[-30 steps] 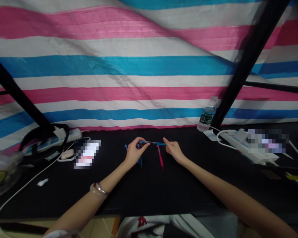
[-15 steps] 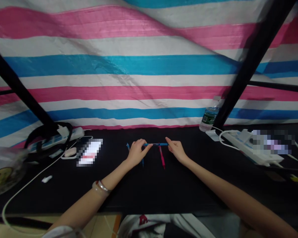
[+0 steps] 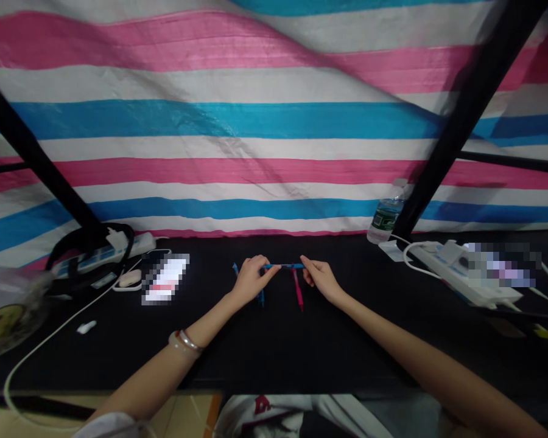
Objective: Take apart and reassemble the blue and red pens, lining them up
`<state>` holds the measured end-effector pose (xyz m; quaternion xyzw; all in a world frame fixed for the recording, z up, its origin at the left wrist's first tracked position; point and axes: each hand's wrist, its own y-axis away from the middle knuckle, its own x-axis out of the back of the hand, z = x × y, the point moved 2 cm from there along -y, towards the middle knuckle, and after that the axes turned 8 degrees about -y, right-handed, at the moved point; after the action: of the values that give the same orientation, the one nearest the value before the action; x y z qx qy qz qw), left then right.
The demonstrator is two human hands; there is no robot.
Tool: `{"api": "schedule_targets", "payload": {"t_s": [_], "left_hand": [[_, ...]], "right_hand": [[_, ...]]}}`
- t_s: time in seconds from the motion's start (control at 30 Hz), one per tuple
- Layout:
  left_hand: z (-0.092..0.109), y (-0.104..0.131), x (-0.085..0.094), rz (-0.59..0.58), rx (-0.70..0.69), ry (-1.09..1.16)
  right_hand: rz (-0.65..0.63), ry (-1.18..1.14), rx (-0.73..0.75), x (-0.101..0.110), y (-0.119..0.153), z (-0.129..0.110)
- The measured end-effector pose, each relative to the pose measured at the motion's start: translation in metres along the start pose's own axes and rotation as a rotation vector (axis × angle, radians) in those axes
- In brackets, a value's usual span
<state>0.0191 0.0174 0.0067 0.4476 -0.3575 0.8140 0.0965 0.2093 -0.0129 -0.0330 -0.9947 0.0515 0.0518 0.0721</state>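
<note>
A blue pen (image 3: 287,266) lies level between my two hands, across the top of a pink pen (image 3: 298,291). My left hand (image 3: 252,278) pinches its left end between thumb and fingers. On the other end, the thumb and fingertips of my right hand (image 3: 320,277) are closed. Partly under my left hand is another blue pen (image 3: 262,297), its far tip showing to the left of the fingers and its near end below the palm. The pink pen points toward me on the black table.
To the left are a lit phone (image 3: 167,278), a pale earbud case (image 3: 130,279), a white earbud (image 3: 86,327), a power strip (image 3: 141,245) and a cable. At right stand a water bottle (image 3: 384,218) and a white power strip (image 3: 461,274). Black posts flank a striped sheet (image 3: 274,121).
My right hand has shifted slightly left, its thumb and fingers closing further over the right end of the blue pen. My left hand has hardly moved.
</note>
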Motion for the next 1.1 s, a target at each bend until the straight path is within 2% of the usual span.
{"api": "schedule_targets", "payload": {"t_s": [0.27, 0.43, 0.67, 1.1], "left_hand": [[-0.003, 0.000, -0.002, -0.022, -0.005, 0.034], [-0.004, 0.000, -0.003, -0.018, -0.028, -0.031], [-0.005, 0.001, -0.005, -0.028, -0.068, -0.114], [-0.003, 0.002, -0.004, -0.028, -0.107, -0.135]], "right_hand": [[-0.036, -0.036, 0.082, 0.000, -0.002, -0.003], [-0.052, -0.056, 0.113, 0.000, -0.004, -0.002], [-0.050, -0.051, 0.136, 0.002, -0.006, 0.001], [-0.033, 0.021, 0.187, 0.001, 0.000, -0.010]]}}
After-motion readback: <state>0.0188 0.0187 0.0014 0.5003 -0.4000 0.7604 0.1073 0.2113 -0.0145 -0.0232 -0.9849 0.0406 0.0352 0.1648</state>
